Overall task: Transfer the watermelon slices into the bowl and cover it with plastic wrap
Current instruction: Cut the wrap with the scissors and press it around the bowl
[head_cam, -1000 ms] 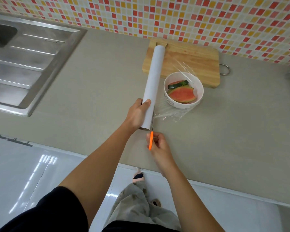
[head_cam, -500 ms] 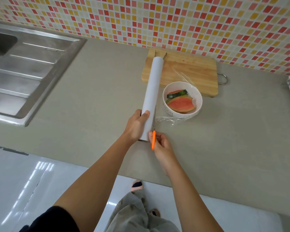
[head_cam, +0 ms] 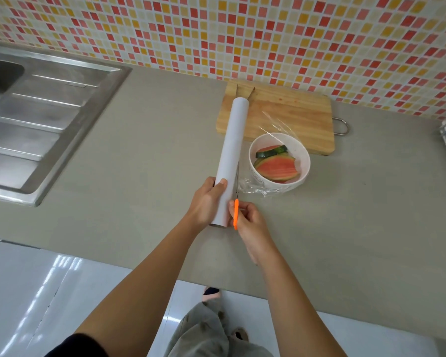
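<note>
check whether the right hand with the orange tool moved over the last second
Yes. The right hand, pinching the orange tool, has moved forward along the wrap roll, closer to the bowl and cutting board.

The cutting board [head_cam: 294, 112] is pale bare wood, with a metal ring [head_cam: 346, 127] at its end. The sink [head_cam: 49, 119] is shiny metal. The countertop [head_cam: 139, 155] is smooth and dull grey. The roll [head_cam: 232, 150] looks like matt white paper. The plastic wrap [head_cam: 252, 186] is clear, thin and crinkly. The bowl [head_cam: 298, 150] is smooth and white. The orange handle [head_cam: 236, 215] looks like plastic. The floor [head_cam: 36, 292] is white and glossy.
</note>
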{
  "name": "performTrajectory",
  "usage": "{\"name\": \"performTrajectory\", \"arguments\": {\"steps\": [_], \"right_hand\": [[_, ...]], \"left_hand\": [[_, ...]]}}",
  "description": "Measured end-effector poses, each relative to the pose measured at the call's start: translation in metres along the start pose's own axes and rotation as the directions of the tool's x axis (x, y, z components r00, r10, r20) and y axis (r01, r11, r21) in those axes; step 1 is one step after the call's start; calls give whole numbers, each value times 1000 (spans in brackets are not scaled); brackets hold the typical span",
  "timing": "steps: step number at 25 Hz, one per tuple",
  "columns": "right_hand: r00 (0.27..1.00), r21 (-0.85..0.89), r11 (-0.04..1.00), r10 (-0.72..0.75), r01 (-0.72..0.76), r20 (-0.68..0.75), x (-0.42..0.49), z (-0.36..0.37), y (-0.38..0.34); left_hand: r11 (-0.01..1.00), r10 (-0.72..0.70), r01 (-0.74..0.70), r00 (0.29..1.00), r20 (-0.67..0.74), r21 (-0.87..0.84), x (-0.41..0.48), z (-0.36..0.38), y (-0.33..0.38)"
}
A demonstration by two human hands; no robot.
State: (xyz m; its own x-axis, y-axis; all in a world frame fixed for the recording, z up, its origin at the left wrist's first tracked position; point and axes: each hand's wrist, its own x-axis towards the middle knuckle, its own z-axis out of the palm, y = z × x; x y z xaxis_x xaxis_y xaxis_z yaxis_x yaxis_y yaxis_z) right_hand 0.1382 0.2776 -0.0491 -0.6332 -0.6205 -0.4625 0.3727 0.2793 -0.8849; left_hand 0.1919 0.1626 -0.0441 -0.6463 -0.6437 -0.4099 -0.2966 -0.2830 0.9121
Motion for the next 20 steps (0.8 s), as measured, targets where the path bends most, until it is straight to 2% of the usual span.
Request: {"name": "performTrajectory", "arguments": {"steps": [20], "right_hand": [[998, 35, 999, -6, 9, -60, 31, 8, -26]], "left_hand": [[999, -35, 36, 999, 34, -33, -11, -6, 1]]}}
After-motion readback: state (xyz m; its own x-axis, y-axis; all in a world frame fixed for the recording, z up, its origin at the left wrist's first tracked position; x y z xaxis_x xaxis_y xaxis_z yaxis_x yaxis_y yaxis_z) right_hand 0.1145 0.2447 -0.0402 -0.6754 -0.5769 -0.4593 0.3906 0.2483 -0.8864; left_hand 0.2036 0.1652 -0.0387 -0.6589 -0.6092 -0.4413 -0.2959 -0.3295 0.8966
